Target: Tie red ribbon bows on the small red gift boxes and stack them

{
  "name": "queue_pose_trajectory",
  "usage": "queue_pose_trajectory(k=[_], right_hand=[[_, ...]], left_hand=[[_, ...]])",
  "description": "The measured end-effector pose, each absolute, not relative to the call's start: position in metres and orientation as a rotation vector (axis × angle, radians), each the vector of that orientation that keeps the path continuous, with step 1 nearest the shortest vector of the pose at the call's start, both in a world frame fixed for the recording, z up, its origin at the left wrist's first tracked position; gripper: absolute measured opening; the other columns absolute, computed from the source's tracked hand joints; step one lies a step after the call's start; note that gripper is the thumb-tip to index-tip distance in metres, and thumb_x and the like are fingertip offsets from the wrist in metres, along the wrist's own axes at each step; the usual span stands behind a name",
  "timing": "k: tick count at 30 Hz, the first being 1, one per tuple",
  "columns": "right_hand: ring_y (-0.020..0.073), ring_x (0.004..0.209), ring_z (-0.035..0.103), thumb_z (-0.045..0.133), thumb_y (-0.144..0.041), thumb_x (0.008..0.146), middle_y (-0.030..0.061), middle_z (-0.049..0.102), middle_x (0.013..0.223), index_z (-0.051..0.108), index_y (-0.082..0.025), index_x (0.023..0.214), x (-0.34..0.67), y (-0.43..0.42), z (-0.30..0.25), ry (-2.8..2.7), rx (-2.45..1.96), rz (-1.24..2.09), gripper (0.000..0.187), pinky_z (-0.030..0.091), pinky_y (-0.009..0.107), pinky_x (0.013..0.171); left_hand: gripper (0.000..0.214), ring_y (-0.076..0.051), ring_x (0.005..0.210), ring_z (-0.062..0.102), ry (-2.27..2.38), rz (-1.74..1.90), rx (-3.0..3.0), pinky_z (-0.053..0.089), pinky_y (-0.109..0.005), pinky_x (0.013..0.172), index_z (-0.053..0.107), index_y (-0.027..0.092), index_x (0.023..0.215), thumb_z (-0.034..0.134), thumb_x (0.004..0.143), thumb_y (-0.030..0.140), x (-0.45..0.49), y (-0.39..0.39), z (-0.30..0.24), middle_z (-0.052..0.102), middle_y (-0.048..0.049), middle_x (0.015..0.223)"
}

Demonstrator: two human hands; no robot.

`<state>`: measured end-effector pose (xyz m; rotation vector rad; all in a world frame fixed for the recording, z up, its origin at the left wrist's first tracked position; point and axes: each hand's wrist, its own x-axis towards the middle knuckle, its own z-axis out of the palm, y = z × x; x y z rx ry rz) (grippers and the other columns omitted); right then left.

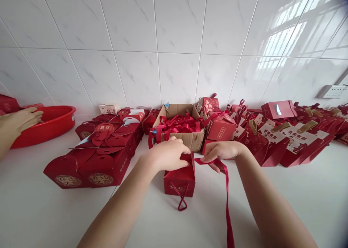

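A small red gift box (174,187) stands on the white counter in front of me. A twisted red cord loop (182,203) hangs down its near side. My left hand (170,154) lies over the top of the box, fingers curled onto its upper right edge. A red ribbon (227,201) comes from that edge. To the right of the box, my right hand (221,153) pinches the ribbon between thumb and fingers. The ribbon's long tail hangs toward me. My left fingertips are partly hidden against the box.
Behind the box, a cardboard box (195,141) holds many red ribbons (182,124). Red gift boxes (108,164) are grouped at left, and red bags (293,139) at right. Another person's hand (25,119) reaches over a red basin (58,126) at far left. A tiled wall (136,23) rises behind.
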<state>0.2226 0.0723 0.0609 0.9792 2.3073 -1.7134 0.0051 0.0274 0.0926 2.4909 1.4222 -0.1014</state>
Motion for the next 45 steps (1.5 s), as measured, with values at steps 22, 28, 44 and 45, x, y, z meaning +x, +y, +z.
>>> queue_pose_trajectory(k=[22,28,44,45], right_hand=[[0.0061,0.039,0.037,0.049,-0.046,0.089,0.0009,0.053,0.044,0.063,-0.010,0.054,0.224,0.074,0.058,2.414,0.859,-1.794,0.052,0.034,0.023,0.048],[0.0073,0.041,0.042,0.049,-0.043,0.089,0.0012,0.053,0.044,0.063,-0.010,0.054,0.223,0.076,0.056,2.390,0.855,-1.810,0.050,0.035,0.023,0.048],[0.0148,0.077,0.059,0.050,-0.049,0.087,0.0065,0.066,0.085,0.068,-0.013,0.092,0.218,0.070,0.060,2.608,1.124,-1.396,0.040,0.044,0.026,0.070],[0.0164,0.083,0.059,0.051,-0.047,0.087,0.0068,0.066,0.092,0.067,-0.015,0.096,0.219,0.067,0.063,2.638,1.206,-1.336,0.037,0.044,0.027,0.073]], left_hand=[[0.027,-0.032,0.120,0.038,1.173,0.098,2.575,0.033,-0.050,0.098,0.070,0.033,0.092,0.047,0.082,0.043,0.008,0.050,0.074,0.059,-0.0012,0.120],[0.028,-0.032,0.123,0.036,1.184,0.085,2.551,0.035,-0.049,0.097,0.070,0.033,0.094,0.047,0.083,0.044,0.006,0.049,0.077,0.056,-0.0019,0.125],[0.019,-0.017,0.073,0.053,1.226,0.377,2.522,0.039,-0.030,0.062,0.055,0.020,0.066,0.045,0.080,0.028,0.006,0.042,0.089,0.062,-0.0008,0.079],[0.019,-0.015,0.067,0.051,1.237,0.424,2.471,0.037,-0.028,0.057,0.054,0.020,0.067,0.044,0.081,0.029,0.005,0.040,0.092,0.060,0.0000,0.075]])
